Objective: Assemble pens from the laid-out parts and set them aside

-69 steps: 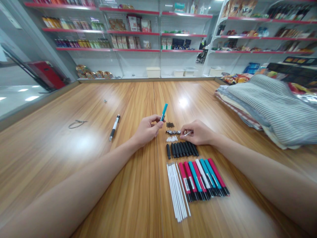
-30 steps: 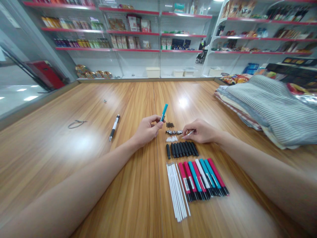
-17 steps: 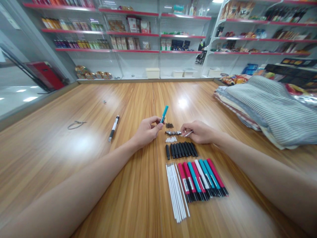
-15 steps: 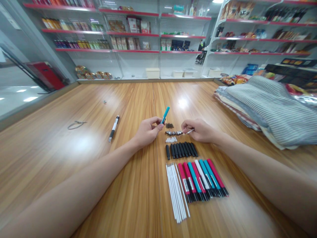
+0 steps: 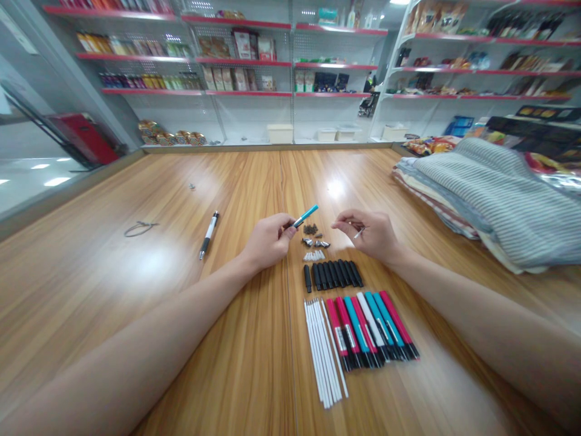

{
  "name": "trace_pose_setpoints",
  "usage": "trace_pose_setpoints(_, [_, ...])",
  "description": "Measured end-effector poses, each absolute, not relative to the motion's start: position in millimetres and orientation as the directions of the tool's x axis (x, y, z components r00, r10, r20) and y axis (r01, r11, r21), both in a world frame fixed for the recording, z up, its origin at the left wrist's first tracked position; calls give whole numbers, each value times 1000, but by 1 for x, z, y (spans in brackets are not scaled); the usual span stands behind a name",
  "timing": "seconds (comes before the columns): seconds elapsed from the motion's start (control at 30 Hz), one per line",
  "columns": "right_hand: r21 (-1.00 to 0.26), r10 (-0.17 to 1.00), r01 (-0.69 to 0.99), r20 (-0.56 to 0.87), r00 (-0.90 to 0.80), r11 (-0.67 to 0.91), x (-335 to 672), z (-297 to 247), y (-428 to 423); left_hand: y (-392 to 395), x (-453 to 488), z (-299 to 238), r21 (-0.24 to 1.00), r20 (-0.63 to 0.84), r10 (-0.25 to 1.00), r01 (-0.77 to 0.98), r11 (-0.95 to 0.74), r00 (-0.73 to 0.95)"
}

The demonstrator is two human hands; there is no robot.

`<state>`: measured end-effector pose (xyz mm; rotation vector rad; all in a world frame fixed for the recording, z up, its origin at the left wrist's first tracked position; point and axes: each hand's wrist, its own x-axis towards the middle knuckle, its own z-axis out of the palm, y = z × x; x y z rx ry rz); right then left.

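Observation:
My left hand (image 5: pixel 269 240) is closed round the lower end of a teal pen barrel (image 5: pixel 305 215), which slants up to the right. My right hand (image 5: pixel 370 235) hovers just right of it, fingers pinched, with a thin white refill (image 5: pixel 359 232) between them. Below the hands lie small rows of parts: dark springs (image 5: pixel 311 229), silver tips (image 5: pixel 316 243), white pieces (image 5: pixel 315 256) and black grips (image 5: pixel 333 274). Nearer me lie white refills (image 5: pixel 323 349) and red, teal and white pen barrels (image 5: pixel 372 327).
An assembled white-and-black pen (image 5: pixel 209 234) lies to the left on the wooden table (image 5: pixel 181 290), with a wire loop (image 5: pixel 140 227) farther left. Folded striped cloth (image 5: pixel 494 194) is piled at the right. Shop shelves (image 5: pixel 245 60) line the back wall.
My right hand has lifted off the row of silver tips and turned palm-in, carrying the refill. The teal barrel in my left hand has tilted further to the right.

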<state>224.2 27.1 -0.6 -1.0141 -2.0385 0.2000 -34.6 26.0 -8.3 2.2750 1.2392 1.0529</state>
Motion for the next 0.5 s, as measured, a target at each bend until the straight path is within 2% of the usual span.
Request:
trace_pose_setpoints(0.17, [-510, 750, 582, 590, -299, 633, 224, -5, 32, 30, -36, -10, 696, 384, 883, 545, -468, 269])
trace_pose_setpoints(0.5, [-448, 725, 591, 562, -398, 671, 219, -7, 32, 24, -34, -6, 700, 338, 868, 520, -490, 362])
